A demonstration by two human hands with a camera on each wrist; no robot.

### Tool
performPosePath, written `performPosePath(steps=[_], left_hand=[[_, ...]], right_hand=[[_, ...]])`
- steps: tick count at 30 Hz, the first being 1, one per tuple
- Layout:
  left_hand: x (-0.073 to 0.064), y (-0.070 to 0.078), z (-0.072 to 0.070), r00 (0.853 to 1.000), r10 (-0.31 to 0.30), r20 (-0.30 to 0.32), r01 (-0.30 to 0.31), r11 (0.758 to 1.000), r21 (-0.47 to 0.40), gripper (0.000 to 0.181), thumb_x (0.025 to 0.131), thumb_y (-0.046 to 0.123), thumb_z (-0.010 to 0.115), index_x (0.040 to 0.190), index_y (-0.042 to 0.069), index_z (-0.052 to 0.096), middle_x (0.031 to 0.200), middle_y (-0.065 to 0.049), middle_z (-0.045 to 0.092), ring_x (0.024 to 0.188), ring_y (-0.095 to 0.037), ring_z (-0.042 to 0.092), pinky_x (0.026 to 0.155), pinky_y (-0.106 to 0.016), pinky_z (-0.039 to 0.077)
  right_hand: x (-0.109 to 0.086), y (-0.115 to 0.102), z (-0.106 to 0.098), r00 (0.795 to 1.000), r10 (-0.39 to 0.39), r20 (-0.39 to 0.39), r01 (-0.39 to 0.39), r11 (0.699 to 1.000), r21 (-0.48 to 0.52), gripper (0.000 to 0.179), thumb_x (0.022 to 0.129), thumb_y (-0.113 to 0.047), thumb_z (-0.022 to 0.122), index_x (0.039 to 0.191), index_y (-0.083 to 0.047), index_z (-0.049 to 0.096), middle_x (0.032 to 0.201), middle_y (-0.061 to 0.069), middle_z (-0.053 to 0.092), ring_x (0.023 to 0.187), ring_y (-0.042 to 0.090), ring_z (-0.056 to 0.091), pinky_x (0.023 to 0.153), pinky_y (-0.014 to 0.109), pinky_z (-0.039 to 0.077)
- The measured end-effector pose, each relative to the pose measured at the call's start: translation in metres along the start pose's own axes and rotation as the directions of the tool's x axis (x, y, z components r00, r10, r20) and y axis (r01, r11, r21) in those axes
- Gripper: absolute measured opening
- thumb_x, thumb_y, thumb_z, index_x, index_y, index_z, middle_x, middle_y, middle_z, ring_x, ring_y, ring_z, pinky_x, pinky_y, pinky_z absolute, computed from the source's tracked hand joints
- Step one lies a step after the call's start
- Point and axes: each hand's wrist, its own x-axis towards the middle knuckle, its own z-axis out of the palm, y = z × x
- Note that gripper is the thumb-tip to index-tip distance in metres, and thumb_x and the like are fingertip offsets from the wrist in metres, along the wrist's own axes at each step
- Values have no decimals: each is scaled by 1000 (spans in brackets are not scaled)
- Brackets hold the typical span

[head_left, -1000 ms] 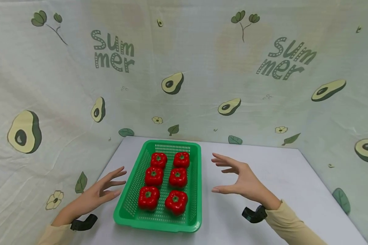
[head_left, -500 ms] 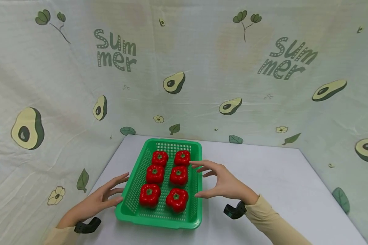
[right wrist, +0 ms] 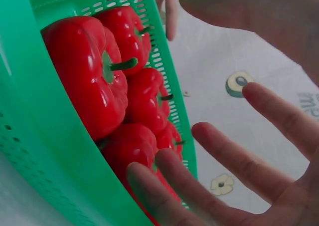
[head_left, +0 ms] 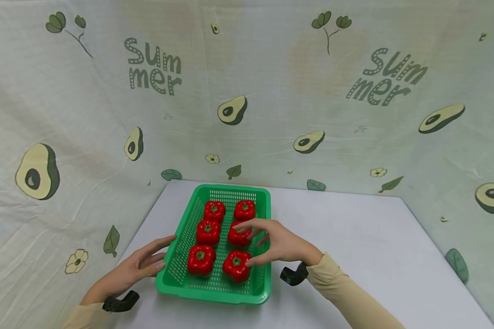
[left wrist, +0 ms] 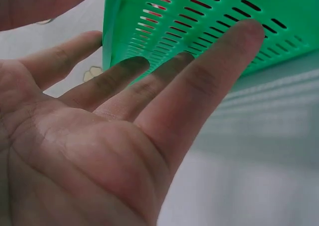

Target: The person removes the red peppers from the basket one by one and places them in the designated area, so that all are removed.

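White table (head_left: 354,228), green basket (head_left: 212,294): two red peppers (head_left: 233,269) beneath right fingers (head_left: 257,222).

Shows bright green all over the basket (head_left: 214,296), patterned with rows of slots. Shines red on all six peppers (head_left: 201,265), green at the stems (right wrist: 124,64). Runs whitish across the cloth (head_left: 263,68), printed with pale avocados (head_left: 232,110) edged in dark green, green leaves (head_left: 111,241), cream flowers (head_left: 76,261) and white-dotted grey-green lettering (head_left: 157,80). Shows plain white on the table (head_left: 333,214), beige on the sleeves (head_left: 341,288), black on the wrist cameras (head_left: 294,275).
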Motion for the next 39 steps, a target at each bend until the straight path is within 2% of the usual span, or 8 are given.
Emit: performPosePath(steps=[8,13,16,21,24,28,35,39], left_hand=[[1,0,-1,1000,0,7,0,999,-34,60,106,10,46,159,22,22,164,-9,16,144,-51,19,103,-51,44],[3,-1,-3,999,41,32,-40,998,-44,60,106,7,45,159,19,22,164,-12,16,143,-41,30,99,-42,48],[4,-1,-3,997,67,49,-65,996,-56,60,105,5,45,159,16,22,163,-16,16,142,-37,34,98,-41,49],[5,2,-2,997,60,41,-57,996,-66,60,105,5,46,159,16,23,162,-18,17,142,-41,31,97,-41,50],[4,3,-2,998,49,30,-47,997,-60,59,105,6,46,159,17,23,162,-17,17,142,-44,30,97,-41,50],[3,2,-2,999,46,24,-45,997,-59,59,105,6,46,159,18,23,163,-15,17,143,-42,30,97,-41,50],[2,-4,-1,994,92,50,-86,991,-106,60,105,2,44,159,14,21,162,-21,16,141,-29,38,97,-43,50],[1,-6,1,996,83,37,-79,991,-104,60,105,2,45,159,14,22,161,-22,16,142,-37,35,97,-43,50]], right_hand=[[7,0,5,999,32,37,-30,998,-58,71,76,-24,88,140,-25,55,130,8,59,107,38,60,77,32,57],[12,1,9,997,46,56,-41,995,-88,67,76,-24,89,136,-26,58,130,2,60,108,36,60,76,30,57],[14,1,11,995,75,69,-67,992,-104,64,75,-23,89,133,-26,61,129,0,61,106,29,61,75,29,57],[18,-2,14,993,94,77,-81,984,-160,61,73,-21,91,128,-26,65,123,-11,63,103,22,61,73,31,57],[20,-3,16,992,87,96,-67,979,-194,59,73,-21,91,127,-24,66,121,-15,63,105,25,61,75,32,57],[22,-3,19,988,89,128,-56,970,-237,58,73,-22,91,127,-21,67,121,-14,64,106,23,60,80,30,55],[23,-2,25,977,113,179,-54,950,-307,59,72,-23,92,126,-14,70,121,-7,66,105,14,59,84,27,52],[23,-1,27,972,133,192,-68,948,-312,57,72,-25,92,125,-15,71,120,-9,66,103,9,58,84,29,53]])
